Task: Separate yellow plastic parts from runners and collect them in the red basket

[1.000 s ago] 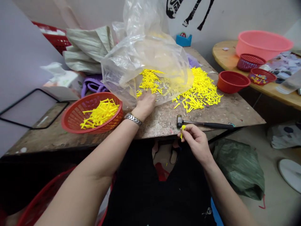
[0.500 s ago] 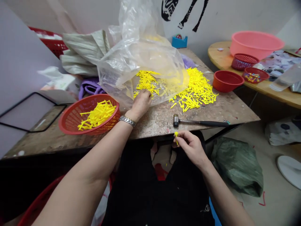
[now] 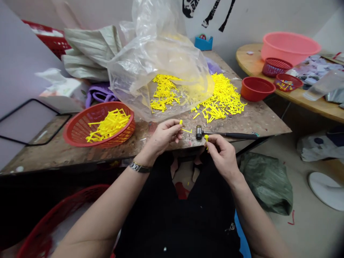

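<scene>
My left hand [image 3: 168, 135] pinches a small yellow plastic piece [image 3: 186, 130] with a thin stem that points right, over the table's front edge. My right hand [image 3: 221, 152] is closed on another yellow plastic piece [image 3: 206, 137], its round head up and its stem partly behind the fingers. The two pieces are apart. A hammer [image 3: 228, 134] with a dark handle lies on the table just beyond my right hand. Heaps of similar yellow pieces [image 3: 224, 96] lie on the table, some inside a clear plastic bag [image 3: 129, 79].
A red basket [image 3: 70, 129] with yellow pieces stands on the left of the worktable [image 3: 145, 145]. A red bowl [image 3: 258, 89] sits at the right edge. On a round wooden table [image 3: 243, 59] are a pink basin [image 3: 290, 46] and small baskets. A green sack [image 3: 266, 182] lies on the floor.
My left hand has come back from the pile at the bag's mouth towards me, now with a yellow piece in its fingers. My right hand has risen slightly, still pinching its piece.
</scene>
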Tool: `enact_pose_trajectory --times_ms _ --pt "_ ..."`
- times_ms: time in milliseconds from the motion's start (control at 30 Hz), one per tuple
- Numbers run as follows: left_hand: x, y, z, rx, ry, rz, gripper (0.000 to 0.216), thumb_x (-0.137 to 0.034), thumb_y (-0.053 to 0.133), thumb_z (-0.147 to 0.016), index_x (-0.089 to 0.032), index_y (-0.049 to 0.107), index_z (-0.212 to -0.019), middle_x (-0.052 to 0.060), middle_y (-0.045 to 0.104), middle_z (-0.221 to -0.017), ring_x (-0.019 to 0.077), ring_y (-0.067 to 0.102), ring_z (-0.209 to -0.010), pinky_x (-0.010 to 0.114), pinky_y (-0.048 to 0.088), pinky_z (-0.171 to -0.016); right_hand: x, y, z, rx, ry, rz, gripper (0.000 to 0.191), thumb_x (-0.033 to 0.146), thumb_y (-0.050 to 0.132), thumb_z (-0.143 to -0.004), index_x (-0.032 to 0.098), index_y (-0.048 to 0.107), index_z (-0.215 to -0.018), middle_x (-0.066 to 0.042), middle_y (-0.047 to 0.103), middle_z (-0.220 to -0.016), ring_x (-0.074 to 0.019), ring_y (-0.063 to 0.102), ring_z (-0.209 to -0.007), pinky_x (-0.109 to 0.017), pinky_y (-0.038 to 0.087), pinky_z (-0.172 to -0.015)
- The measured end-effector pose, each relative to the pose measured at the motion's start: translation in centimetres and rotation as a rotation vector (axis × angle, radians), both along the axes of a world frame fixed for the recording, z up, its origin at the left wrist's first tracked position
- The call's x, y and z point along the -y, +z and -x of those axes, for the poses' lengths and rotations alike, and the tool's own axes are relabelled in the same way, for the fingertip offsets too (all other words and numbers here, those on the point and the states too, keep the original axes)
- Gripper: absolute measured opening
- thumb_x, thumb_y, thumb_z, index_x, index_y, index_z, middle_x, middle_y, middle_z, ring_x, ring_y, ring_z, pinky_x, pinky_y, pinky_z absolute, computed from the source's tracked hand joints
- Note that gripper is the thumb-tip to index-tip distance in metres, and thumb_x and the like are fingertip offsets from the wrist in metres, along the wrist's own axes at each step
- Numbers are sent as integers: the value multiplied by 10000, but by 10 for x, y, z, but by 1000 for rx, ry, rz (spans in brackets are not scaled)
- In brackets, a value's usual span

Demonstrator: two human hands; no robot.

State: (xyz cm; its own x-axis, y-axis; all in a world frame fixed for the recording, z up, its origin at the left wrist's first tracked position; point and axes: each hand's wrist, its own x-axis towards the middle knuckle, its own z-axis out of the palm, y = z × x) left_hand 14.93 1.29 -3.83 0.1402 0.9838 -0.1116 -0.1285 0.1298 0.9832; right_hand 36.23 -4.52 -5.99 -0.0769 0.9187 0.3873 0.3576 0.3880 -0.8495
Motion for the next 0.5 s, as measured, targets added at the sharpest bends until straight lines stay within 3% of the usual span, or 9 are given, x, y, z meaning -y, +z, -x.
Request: enact_pose_trajectory --times_ms 200,367,500 --pt "30 -13 -12 -76 -125 -19 275 -412 756 -775 -151 680 -822 -11 608 -634 78 560 -513 166 441 -455 3 2 4 103 -15 -121 177 242 536 -966 237 697 -1039 -57 753 -1017 -206 694 -946 -335 531 -872" --pt "43 -13 -14 -299 -241 -135 239 -398 650 -871 -164 669 -825 -17 591 -614 87 555 -511 174 446 -475 7 -1 10 116 7 -134 194 217 529 -969 237 706 -1048 -59 759 -1017 -201 700 -950 -328 536 -870" --pt "49 -14 -16 -347 -310 -161 214 -365 574 -915 -176 654 -855 -20 584 -619 96 559 -525 175 440 -473 10 -3 14 116 21 -119 208 221 532 -960 242 704 -1075 -56 763 -1035 -204 699 -964 -342 540 -885"
